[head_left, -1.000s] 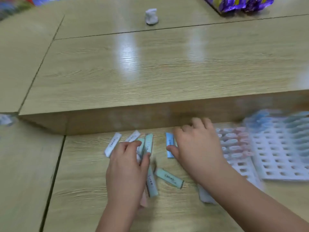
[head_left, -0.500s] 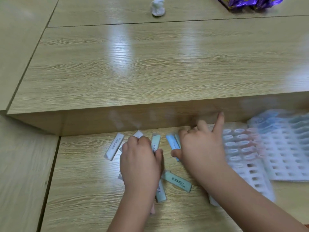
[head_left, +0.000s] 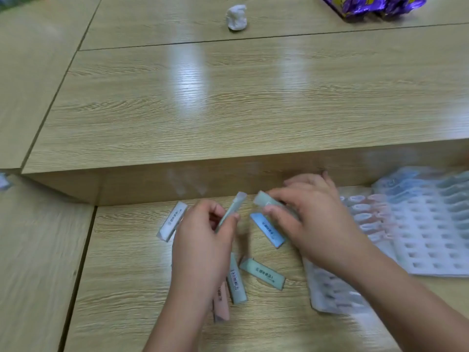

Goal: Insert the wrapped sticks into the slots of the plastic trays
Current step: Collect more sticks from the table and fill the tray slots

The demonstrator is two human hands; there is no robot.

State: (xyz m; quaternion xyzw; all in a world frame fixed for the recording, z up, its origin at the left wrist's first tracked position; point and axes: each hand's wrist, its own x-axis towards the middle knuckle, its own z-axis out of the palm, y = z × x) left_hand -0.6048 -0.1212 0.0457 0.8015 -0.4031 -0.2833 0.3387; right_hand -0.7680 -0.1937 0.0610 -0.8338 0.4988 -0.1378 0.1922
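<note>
Several wrapped sticks lie scattered on the lower table. My left hand pinches a pale green stick and holds it up off the table. My right hand pinches another pale green stick between thumb and fingers. Loose on the wood lie a white stick, a blue stick, two green sticks and a pink stick. White plastic trays with rows of slots sit to the right, some slots filled; another tray lies partly under my right forearm.
A raised wooden table step runs just behind the sticks. A crumpled white lump and purple foil bags sit on the far upper surface. A seam splits the lower table on the left.
Both hands lifted off the table, each now holding a green stick raised above the pile. The camera view shifted slightly.
</note>
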